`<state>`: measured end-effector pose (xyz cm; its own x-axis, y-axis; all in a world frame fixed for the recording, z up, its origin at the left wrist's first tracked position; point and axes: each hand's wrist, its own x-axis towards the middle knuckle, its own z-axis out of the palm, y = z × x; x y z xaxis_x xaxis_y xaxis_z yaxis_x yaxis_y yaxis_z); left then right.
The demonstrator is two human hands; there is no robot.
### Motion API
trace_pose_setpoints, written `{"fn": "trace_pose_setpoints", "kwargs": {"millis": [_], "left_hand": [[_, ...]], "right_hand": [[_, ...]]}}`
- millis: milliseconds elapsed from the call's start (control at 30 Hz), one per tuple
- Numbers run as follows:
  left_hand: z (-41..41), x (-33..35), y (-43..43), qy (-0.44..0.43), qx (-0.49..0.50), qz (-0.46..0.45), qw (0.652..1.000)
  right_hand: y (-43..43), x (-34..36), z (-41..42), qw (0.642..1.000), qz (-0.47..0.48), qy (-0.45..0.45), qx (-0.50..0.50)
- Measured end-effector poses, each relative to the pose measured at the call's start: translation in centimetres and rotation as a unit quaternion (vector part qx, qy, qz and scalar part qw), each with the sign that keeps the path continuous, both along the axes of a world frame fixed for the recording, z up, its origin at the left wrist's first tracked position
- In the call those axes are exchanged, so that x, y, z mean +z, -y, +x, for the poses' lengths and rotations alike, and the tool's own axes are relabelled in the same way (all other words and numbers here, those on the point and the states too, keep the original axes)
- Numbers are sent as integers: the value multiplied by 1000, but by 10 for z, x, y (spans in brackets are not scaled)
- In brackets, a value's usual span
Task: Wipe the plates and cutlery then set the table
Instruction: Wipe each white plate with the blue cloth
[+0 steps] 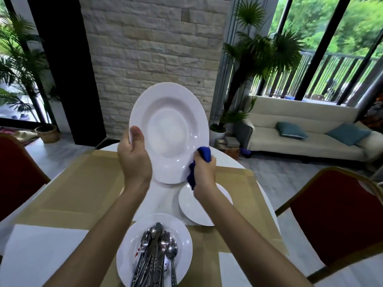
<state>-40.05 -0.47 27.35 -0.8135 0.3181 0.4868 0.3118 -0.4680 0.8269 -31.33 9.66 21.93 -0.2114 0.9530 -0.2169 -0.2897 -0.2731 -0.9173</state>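
Nearest, cutlery [154,255] was heaped on a white plate [128,243], handles cut off. Above the desk [83,183] a deep plate [169,129] was held tilted, left rim clasped by the left grip [134,156], a blue cloth [204,154] pinched against it by the right grip [204,169]. It was judged slippery and fragile, best held at the rim; its back was hidden.

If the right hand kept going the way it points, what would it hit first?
Probably the raised white plate: the blue cloth in the right hand sits against its lower right rim, though depth is hard to judge from one view.
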Motion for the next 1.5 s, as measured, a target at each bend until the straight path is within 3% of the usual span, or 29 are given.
{"fn": "trace_pose_setpoints", "kwargs": {"millis": [67, 133, 233, 300, 367, 433, 600, 767, 833, 900, 933, 1000, 1067, 1133, 1233, 1300, 1367, 1433, 1500], "left_hand": [[14, -5, -1, -11, -6, 14, 1000], [8, -3, 1, 1, -75, 3, 997], [-31, 17, 14, 34, -209, -31, 977], [-48, 34, 29, 45, -299, -148, 942], [-56, 39, 42, 71, -393, -268, 877], [-59, 38, 47, 77, -426, -292, 853], [-48, 34, 24, 125, -346, -202, 908], [-26, 21, 5, 120, -231, -154, 953], [-23, 12, 1, 85, -188, -132, 969], [-21, -1, 0, 59, -173, -131, 974], [-20, -6, 0, 59, -181, -135, 972], [-16, -7, 2, 74, -223, -144, 961], [-11, -6, 4, 64, -267, -170, 946], [-7, -8, 5, 45, -288, -202, 935], [-7, -8, -2, 66, -280, -186, 939], [-14, -1, -5, 139, -237, -162, 948], [-31, 2, 0, 179, -160, -182, 954], [-39, 4, 14, 133, -158, -162, 965], [-35, 3, 24, 86, -198, -167, 962]], "right_hand": [[8, 0, -8, 998, -47, -32, 13], [4, 5, -5, 998, -43, -45, 16], [-16, 18, 16, 997, 62, 33, 41], [-26, 33, 32, 978, 165, 96, 87], [-30, 53, 42, 951, 252, 139, 118], [-33, 71, 48, 932, 306, 152, 123], [-43, 73, 45, 924, 326, 179, 93], [-36, 29, 29, 975, 153, 160, -9], [-28, 8, 25, 981, 100, 167, -3], [-19, -6, 23, 972, 112, 205, 35], [-18, -10, 23, 945, 161, 281, 47], [-25, -11, 22, 830, 295, 474, -1], [-28, 0, 17, 740, 399, 536, -70], [-27, 11, 10, 714, 482, 503, -73], [-6, 14, 3, 711, 581, 380, 112], [13, 8, 11, 641, 631, 361, 248], [7, -8, 29, 561, 661, 383, 320], [-21, -17, 45, 496, 678, 459, 290], [-43, -15, 46, 489, 630, 565, 213]]}}
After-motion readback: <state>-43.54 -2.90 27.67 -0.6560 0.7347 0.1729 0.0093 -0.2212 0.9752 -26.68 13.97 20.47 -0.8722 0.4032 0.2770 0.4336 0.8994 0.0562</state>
